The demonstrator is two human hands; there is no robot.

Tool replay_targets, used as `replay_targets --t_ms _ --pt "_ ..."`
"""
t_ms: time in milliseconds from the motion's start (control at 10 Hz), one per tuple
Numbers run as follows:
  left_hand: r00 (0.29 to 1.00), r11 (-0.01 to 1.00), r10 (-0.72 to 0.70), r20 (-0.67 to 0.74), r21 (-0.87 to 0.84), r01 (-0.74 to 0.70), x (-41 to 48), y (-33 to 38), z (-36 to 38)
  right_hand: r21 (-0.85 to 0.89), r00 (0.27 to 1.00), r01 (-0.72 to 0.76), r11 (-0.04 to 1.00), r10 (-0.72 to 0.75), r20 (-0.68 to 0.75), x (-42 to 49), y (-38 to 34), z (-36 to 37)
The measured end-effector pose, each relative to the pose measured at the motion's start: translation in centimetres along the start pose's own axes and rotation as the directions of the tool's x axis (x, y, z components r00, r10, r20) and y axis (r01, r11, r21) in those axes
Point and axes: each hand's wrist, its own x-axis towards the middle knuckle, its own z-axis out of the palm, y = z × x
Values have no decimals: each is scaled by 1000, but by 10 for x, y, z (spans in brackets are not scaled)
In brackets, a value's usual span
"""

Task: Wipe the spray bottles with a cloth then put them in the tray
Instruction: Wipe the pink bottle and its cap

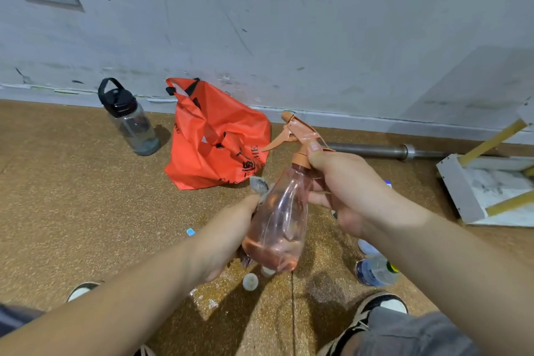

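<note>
My right grip [346, 188] wraps the pink spray bottle [280, 225] neck | left grip [231, 231] squeezes the cloth [258, 184] against it | wiping now, not put away yet

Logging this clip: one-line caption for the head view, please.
Right hand holds a translucent pink plastic spray bottle by the neck; left hand holds a grey cloth against it.

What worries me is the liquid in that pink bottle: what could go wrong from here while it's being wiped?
The right hand grips only the neck of the tilted spray bottle; the left hand pressing the cloth could twist it loose, spilling its liquid.
The trigger sits bare near that hand; a slip might spray the orange bag.
A white cap lies on the floor below, easy to step on.
</note>
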Motion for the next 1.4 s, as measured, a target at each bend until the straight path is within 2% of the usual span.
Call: replay_targets --t_ms 100,200,300,400,500,600,700,800,900,1000,1100,1200,1300,1400 --pt "968 961 239 -72 162 -225 -9 1 16 53 999 -41 998 43 -29 8 0 -1" --pt "782 548 621 58 682 -485 -26 3 30 79 996 -74 994 78 -49 13 2 0" --pt "664 349 736 133 766 -540 -10 -6 17 124 996 -55 991 63 -66 12 -2 3" --pt "752 625 658 -17 570 -534 0 -13 6 146 994 9 989 6 -107 15 -6 -2" --pt "957 966 258 -133 0 -260 2 -18 14 186 988 4 983 25 -154 20 -4 -6" --pt "999 931 1 -43 -366 -17 -2 -9 21 80 990 -12 997 23 -138 25 0 -8" --pt "997 912 -73 -12 -405 62 -1 4 10 -154 997 78 985 -80 -9 24 -3 -8" --pt "994 919 -112 9 -379 107 8 10 -5 -238 968 211 948 -169 186 21 -9 -14" --pt "995 946 -105 2 -309 100 13 12 -11 -181 956 246 952 -207 209 20 -11 -16" --pt "995 956 -94 -34 -282 81 9 15 -7 -53 972 207 977 -199 122 20 -12 -17" --pt "991 939 -35 -132 -342 -12 7 13 -1 4 986 160 987 -161 39 20 -13 -18" --pt "951 959 168 -260 -181 -219 -3 15 4 28 991 132 991 -131 -34 18 -14 -17" --pt "910 931 365 -199 65 -359 -12 13 7 60 986 149 987 -144 -81 16 -21 -19" --pt "816 780 571 -92 370 -504 -16 13 5 72 981 184 980 -178 -79 15 -24 -17"
